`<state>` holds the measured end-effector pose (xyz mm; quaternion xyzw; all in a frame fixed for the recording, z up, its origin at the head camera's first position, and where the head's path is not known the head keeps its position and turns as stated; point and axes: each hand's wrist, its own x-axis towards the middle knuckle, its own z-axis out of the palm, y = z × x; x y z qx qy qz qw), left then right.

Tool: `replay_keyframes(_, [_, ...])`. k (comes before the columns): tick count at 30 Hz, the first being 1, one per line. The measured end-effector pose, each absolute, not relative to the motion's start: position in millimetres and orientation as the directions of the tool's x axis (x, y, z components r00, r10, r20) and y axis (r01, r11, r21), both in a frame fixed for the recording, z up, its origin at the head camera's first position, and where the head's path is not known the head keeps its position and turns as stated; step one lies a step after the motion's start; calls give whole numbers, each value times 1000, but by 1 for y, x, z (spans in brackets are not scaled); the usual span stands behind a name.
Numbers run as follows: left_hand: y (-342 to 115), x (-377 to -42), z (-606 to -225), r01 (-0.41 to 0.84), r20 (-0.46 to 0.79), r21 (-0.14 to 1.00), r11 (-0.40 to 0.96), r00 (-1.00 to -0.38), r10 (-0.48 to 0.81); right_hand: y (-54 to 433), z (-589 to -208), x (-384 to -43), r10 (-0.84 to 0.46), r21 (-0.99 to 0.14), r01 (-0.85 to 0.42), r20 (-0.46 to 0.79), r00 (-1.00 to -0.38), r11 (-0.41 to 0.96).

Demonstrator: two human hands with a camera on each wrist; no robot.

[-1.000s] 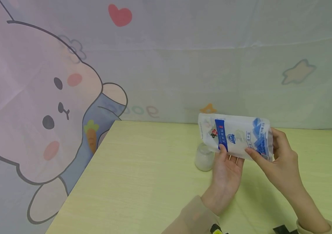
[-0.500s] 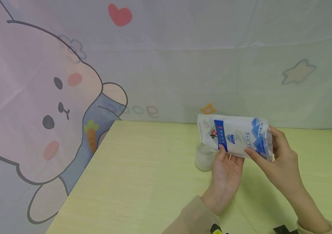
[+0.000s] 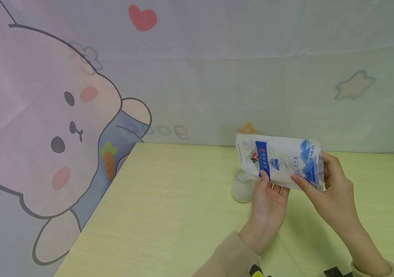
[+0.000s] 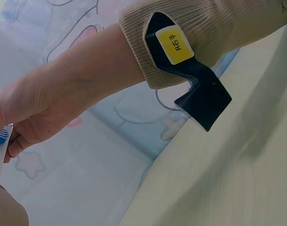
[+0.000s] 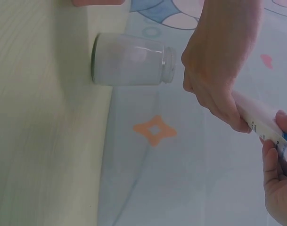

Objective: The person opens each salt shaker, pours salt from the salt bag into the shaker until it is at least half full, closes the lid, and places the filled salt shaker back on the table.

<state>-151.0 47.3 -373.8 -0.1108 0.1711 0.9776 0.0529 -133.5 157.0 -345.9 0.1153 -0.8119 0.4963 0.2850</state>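
A white and blue printed bag of salt (image 3: 283,159) is held sideways above the table in the head view. My left hand (image 3: 269,207) grips its lower edge, thumb on the printed face and fingers mostly behind. At the bag's right end, my right hand (image 3: 337,192) pinches it between a thumb in front and fingers hidden at the back. A lidless glass jar (image 3: 242,187) stands upright just left of my left hand, its mouth partly behind the bag. The right wrist view shows the jar (image 5: 129,60) apart from the hands; its contents are unclear.
The pale wood table (image 3: 155,200) has its left edge running diagonally, and its back edge meets a printed cloth backdrop (image 3: 197,84). In the left wrist view, a black bracket (image 4: 200,94) with a yellow label sits on the right sleeve (image 4: 218,28).
The bag dipped very slightly about half a second ago and is tilted back up now. Both hands keep their hold, and the jar stays in place.
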Motion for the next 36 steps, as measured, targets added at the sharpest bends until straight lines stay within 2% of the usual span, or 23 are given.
replay_keyframes(20, [45,-150,-373,-193,-232,273,-942,-964,130,158,-347,-134,67,-711,-494,601,-797,501])
replay_keyframes(36, [46,-152,-373,-147,-227,281,-948,-970,83,152,-347,-135,125,-751,-491,593,-796,441])
